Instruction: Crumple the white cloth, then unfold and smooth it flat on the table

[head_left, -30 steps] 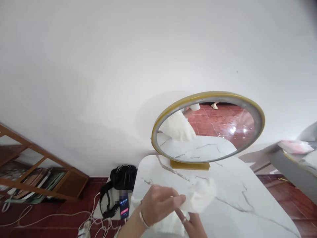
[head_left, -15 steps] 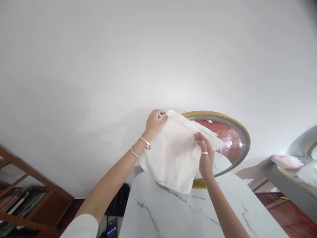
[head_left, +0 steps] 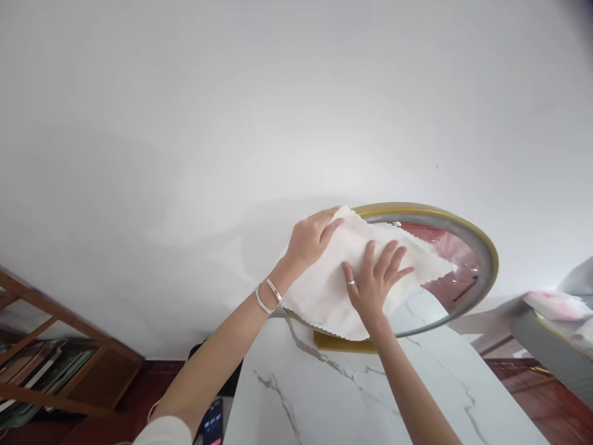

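An oval mirror [head_left: 467, 259] with a gold rim stands tilted on a gold base [head_left: 343, 343]. Over its left and middle part lies a white cloth [head_left: 324, 281] with a scalloped edge. My left hand [head_left: 308, 241] pinches the cloth at the mirror's upper left, thumb in front and fingers partly hidden behind it. Flat against the cloth, fingers spread, rests my right hand [head_left: 375, 284]. The right part of the glass is uncovered and reflects a red floor.
Under the mirror is a white marble-patterned tabletop [head_left: 324, 389] against a white wall [head_left: 231, 123]. A wooden shelf [head_left: 99, 377] with books stands at lower left, near a phone [head_left: 213, 423]. On the right, a pink-and-white packet [head_left: 556, 305] sits on a grey cabinet [head_left: 546, 346].
The cloth, held up loosely in front of the mirror before, now lies against it. My right hand has opened out flat on it, and my left hand has moved right to the rim.
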`<control>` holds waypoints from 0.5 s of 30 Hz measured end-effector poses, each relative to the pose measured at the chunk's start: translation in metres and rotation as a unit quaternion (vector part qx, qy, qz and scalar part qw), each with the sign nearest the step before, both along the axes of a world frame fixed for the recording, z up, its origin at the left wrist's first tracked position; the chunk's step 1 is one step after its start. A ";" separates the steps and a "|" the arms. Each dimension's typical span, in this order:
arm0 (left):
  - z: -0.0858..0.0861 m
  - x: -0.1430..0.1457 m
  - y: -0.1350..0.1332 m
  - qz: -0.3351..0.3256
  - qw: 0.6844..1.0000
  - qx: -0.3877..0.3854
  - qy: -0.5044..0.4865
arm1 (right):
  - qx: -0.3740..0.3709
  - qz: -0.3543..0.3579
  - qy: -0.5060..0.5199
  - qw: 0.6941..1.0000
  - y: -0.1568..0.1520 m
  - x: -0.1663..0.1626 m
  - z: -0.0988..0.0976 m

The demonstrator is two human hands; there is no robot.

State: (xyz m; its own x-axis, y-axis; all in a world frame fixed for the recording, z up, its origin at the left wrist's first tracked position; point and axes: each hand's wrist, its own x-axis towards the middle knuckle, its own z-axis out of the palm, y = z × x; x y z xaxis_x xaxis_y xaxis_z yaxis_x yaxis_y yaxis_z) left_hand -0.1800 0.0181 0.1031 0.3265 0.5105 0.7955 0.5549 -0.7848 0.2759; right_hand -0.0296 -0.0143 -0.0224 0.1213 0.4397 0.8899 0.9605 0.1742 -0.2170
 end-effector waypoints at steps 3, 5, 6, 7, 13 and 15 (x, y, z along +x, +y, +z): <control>0.009 -0.012 0.007 0.035 0.996 0.011 -0.086 | 0.040 0.003 -0.065 0.997 0.013 -0.004 0.028; 0.010 -0.024 0.012 0.072 0.984 0.001 -0.166 | 0.049 0.026 -0.084 0.995 0.017 -0.013 0.050; 0.009 -0.029 0.013 0.089 0.976 -0.010 -0.200 | 0.045 0.045 -0.088 0.994 0.019 -0.019 0.060; 0.005 -0.035 0.013 0.103 0.969 -0.027 -0.223 | 0.035 0.070 -0.088 0.993 0.020 -0.025 0.068; -0.065 -0.048 -0.011 0.059 0.975 -0.109 -0.183 | -0.108 0.259 -0.093 0.955 0.027 -0.037 0.034; -0.103 -0.049 -0.023 0.078 0.979 -0.085 -0.167 | -0.168 0.327 -0.090 0.925 0.021 -0.029 -0.002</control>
